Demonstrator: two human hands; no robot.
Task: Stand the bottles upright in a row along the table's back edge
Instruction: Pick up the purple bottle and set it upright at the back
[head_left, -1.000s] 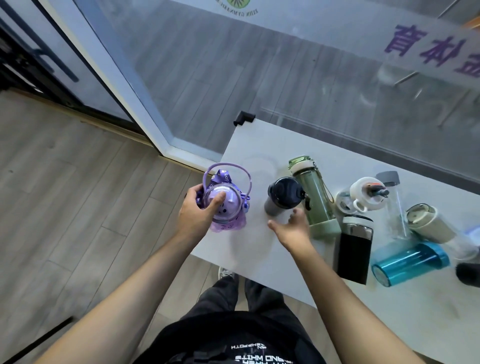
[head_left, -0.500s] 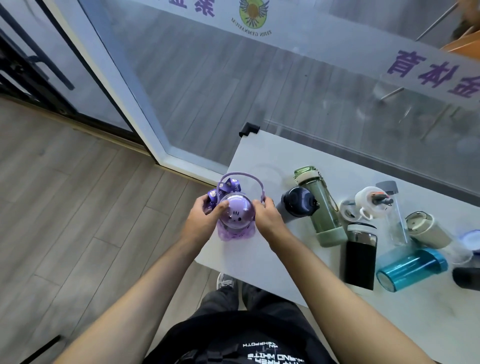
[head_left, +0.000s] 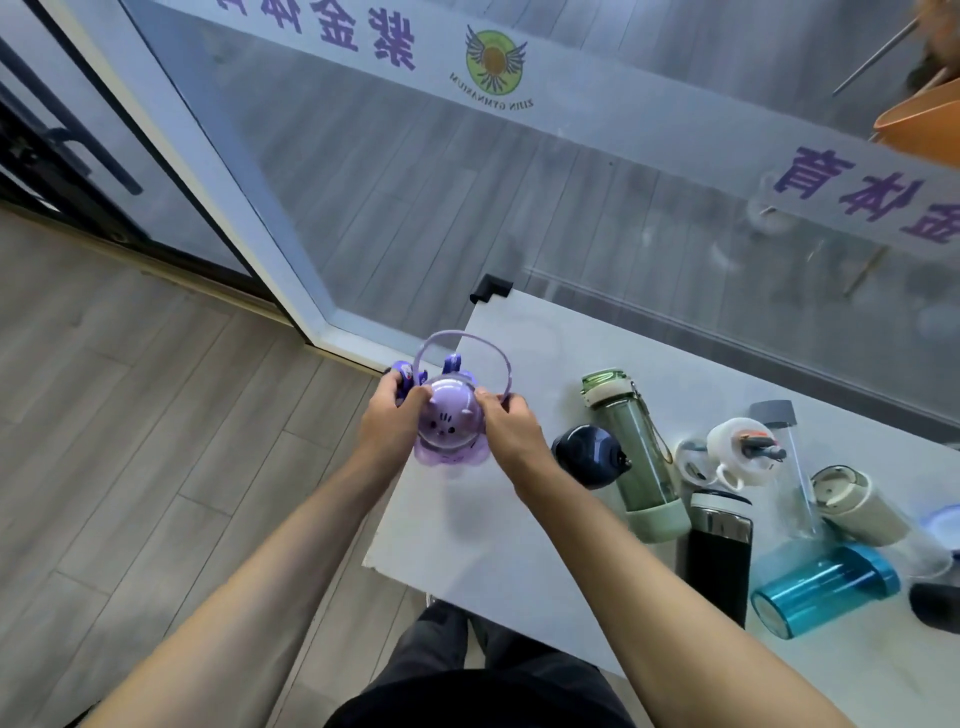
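Observation:
A purple cartoon bottle (head_left: 451, 434) with a loop handle stands upright near the white table's (head_left: 519, 540) left edge. My left hand (head_left: 387, 423) grips its left side and my right hand (head_left: 511, 431) grips its right side. A dark navy bottle (head_left: 589, 457) stands upright just to the right. A green bottle (head_left: 631, 457), a black flask (head_left: 719, 558), a teal bottle (head_left: 826, 590), a clear bottle (head_left: 784, 452) and a beige-capped bottle (head_left: 857, 501) lie on their sides further right.
A white lidded cup (head_left: 743, 457) sits among the lying bottles. A glass wall (head_left: 623, 208) runs right behind the table's back edge, with a black corner guard (head_left: 488, 288) at the back left corner. Wood floor lies to the left.
My right hand has come off the table beside the navy bottle and closed on the purple bottle's right side. The purple bottle is now held in both hands, shifted slightly away from me.

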